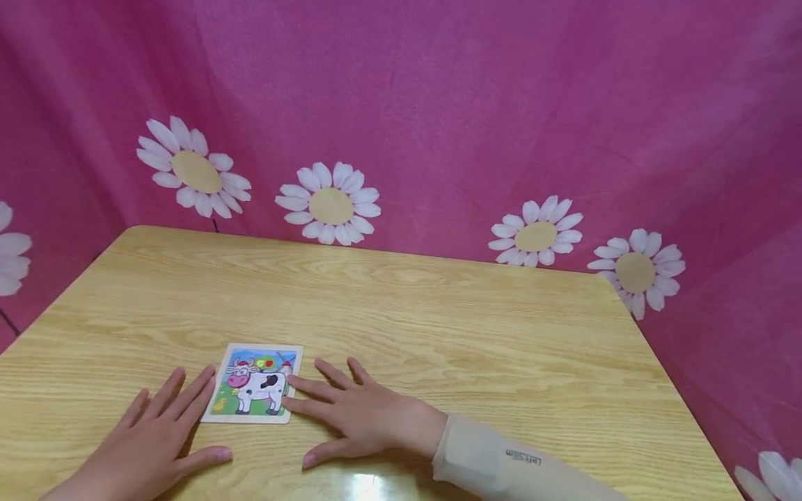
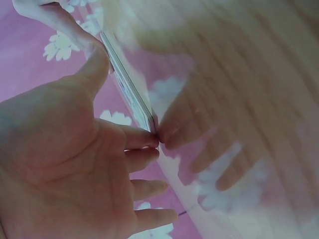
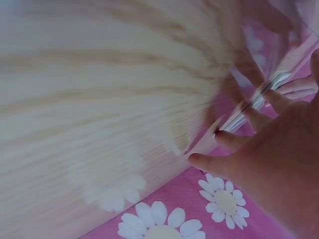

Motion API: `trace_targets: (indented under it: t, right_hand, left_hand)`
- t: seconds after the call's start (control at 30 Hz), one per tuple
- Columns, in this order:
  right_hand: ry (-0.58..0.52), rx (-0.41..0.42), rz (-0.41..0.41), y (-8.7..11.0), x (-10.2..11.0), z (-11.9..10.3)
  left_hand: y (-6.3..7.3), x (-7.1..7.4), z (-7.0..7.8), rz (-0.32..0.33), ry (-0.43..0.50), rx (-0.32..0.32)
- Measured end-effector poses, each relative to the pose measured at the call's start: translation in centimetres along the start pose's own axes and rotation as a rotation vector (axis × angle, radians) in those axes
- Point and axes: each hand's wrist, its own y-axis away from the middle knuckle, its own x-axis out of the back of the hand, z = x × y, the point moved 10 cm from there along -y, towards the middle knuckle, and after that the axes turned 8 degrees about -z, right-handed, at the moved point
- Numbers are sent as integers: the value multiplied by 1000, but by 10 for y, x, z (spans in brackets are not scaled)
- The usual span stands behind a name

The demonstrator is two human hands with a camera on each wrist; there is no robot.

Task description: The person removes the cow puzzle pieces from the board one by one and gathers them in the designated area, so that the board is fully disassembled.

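Note:
A square cow picture board (image 1: 253, 381) with a pale border lies flat on the wooden table, showing a black-and-white cow, a duckling and a windmill. My left hand (image 1: 150, 442) is spread to its left, with the index fingertip right at the board's left edge. From the other side my right hand (image 1: 360, 415) reaches in, fingers spread and straight, two fingertips over the right border. In the left wrist view the board (image 2: 130, 92) appears edge-on beside the fingertips. The right wrist view also shows the board's thin edge (image 3: 254, 103) along the fingers.
The wooden table (image 1: 401, 306) has rounded far corners and a glossy top that reflects the hands. Behind it hangs a pink curtain (image 1: 426, 125) with large white daisies. A beige sleeve (image 1: 501, 459) covers the right forearm.

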Motion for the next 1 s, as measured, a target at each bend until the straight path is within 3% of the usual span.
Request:
trace_targets:
  t: [0.63,0.83,1.0]
  right_hand:
    - [-18,-1,75,44,-9,16]
    - [-42,14,98,54,-13,21]
    - [-61,8,112,63,-15,24]
  left_hand:
    - [-10,3,54,42,-79,-114]
    - [-9,7,70,88,-124,-155]
    - [-12,6,78,67,-115,-170]
